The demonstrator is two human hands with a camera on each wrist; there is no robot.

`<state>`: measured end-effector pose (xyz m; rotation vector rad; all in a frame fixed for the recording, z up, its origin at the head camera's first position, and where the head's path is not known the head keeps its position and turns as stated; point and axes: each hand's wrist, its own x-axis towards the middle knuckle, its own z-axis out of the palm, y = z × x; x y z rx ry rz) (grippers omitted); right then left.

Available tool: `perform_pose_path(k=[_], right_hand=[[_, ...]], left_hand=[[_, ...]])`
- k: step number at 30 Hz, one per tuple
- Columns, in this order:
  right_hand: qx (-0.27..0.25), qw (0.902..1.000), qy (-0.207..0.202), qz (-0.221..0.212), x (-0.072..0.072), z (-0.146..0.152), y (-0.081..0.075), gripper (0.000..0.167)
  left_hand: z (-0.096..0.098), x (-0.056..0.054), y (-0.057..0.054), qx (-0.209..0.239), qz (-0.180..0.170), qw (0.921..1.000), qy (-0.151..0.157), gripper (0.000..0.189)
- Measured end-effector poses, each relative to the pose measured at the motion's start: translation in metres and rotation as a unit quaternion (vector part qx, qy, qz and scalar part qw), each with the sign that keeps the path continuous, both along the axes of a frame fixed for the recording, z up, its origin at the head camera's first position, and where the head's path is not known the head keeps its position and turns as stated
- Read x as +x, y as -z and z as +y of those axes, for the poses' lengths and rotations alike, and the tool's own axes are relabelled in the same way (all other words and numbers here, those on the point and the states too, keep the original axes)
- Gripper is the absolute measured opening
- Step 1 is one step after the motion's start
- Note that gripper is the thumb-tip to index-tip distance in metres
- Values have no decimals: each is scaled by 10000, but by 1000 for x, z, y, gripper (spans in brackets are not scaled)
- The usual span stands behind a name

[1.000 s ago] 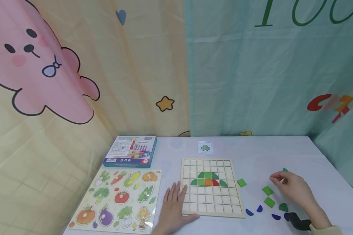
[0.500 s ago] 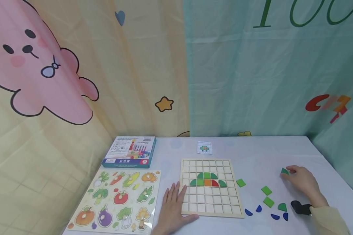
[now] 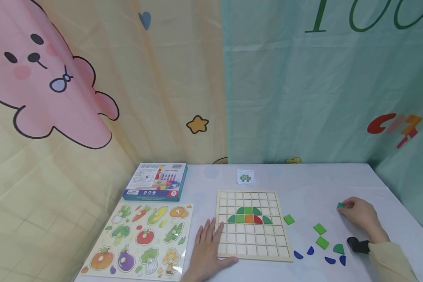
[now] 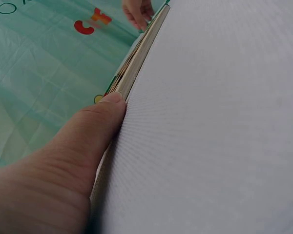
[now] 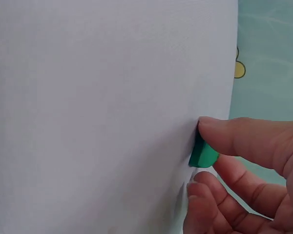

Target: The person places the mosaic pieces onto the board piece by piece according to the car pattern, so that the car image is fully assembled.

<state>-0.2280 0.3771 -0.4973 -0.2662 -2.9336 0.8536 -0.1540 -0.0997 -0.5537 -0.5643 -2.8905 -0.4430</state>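
In the head view my left hand (image 3: 208, 250) lies with straight, spread fingers at the left edge of a wooden grid board (image 3: 246, 250). Its thumb (image 4: 95, 124) presses against the board's side in the left wrist view. Green, orange and red pieces form a dome in the upper middle cells of the board. Out to the right, my right hand (image 3: 363, 215) pinches a dark green quarter-circle piece (image 5: 205, 153) between thumb and fingers, low over the white tabletop. The thumb covers part of that piece in the right wrist view.
Loose light green squares (image 3: 322, 242), another dark green quarter circle (image 3: 338, 248) and several blue half circles (image 3: 329, 260) lie right of the board. A pattern card (image 3: 245, 177) lies behind it. A vegetable puzzle (image 3: 137, 243) and a box (image 3: 155, 182) occupy the left.
My right hand has moved right to the dark green quarter-circle piece, and its thumb and fingers now pinch it. The left hand has stayed at the board.
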Motion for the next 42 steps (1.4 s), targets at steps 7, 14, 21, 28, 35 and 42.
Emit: perform_pose_path(k=[7, 14, 21, 28, 35, 42], right_hand=[[-370, 9990, 179, 172, 6, -6, -1, 23], [-360, 9965, -308, 683, 16, -34, -7, 25], [-767, 9916, -807, 656, 23, -86, -24, 16], [-1500, 9792, -1285, 454, 27, -140, -31, 16], [-2218, 9529, -2066, -108, 29, -181, -29, 22], [-2578, 9298, -2627, -45, 26, -214, -20, 18]], left_hand=[[1, -1, 0, -16, -70, 10000, -13, 107], [0, 0, 0, -44, 32, 10000, -21, 107], [-1, 1, 0, -36, 170, 9998, -5, 106], [1, 1, -1, 0, 243, 9997, 47, 105], [1, 1, -2, -37, 142, 9999, 50, 105], [1, 1, -1, -111, 142, 9998, 13, 105]])
